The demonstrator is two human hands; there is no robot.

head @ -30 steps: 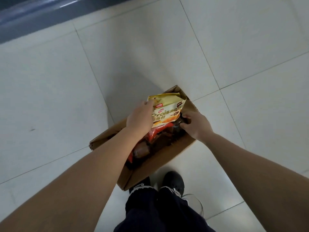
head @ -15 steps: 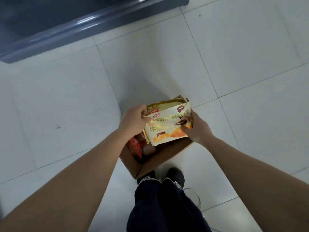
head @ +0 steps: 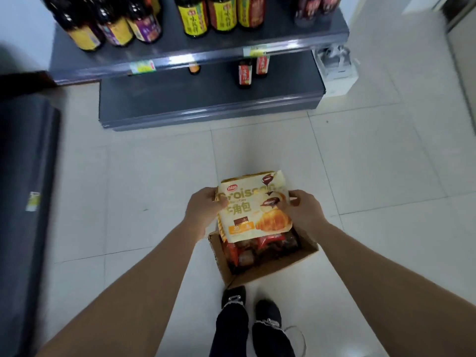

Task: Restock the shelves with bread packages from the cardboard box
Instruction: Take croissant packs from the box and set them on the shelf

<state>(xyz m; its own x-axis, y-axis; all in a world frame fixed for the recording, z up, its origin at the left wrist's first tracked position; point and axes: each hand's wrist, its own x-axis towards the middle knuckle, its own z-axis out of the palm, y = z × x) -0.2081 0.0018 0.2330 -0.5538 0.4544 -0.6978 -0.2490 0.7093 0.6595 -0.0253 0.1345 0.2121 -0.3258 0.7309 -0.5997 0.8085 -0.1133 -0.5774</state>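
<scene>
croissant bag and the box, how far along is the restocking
Done: no bread shows on the shelves, only bottles. In hand: the left hand and right hand hold one croissant bag above the cardboard box. Left: shelve it, then the red-wrapped packages in the box.

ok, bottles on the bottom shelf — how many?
3 visible: a tall bottle in front, another bottle just right and behind it, and a smaller one further left. The upper shelf may hide more behind.
</scene>
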